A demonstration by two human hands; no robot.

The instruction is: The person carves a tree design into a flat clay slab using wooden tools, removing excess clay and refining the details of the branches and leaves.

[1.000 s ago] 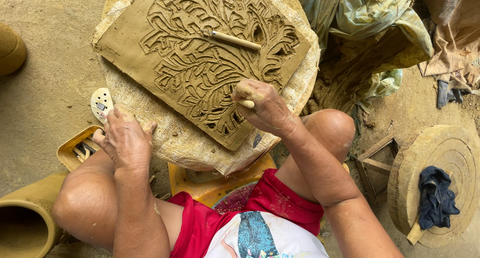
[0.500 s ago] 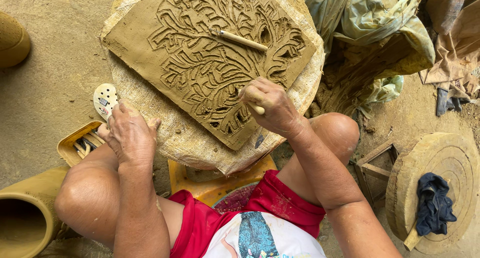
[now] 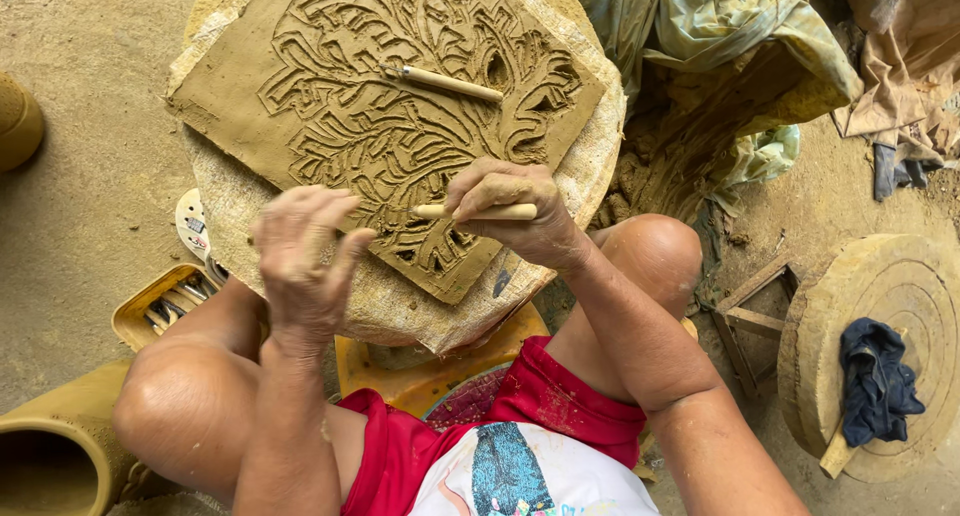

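On the round worktop (image 3: pixel 590 186): 1 carved clay slab (image 3: pixel 300 86), 2 wooden tools. One tool (image 3: pixel 470 212) is gripped by the right hand (image 3: pixel 510 211) at slab's near edge; 2nd tool (image 3: pixel 440 79) lies mid-slab. Left hand (image 3: pixel 305 256) is raised, grip open, partly hiding slab.

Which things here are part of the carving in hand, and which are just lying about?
In use: right hand gripping wooden carving tool; carved clay slab; left hand raised over it.
Lying about: second wooden tool, yellow tool tray, dark cloth, clay pot.
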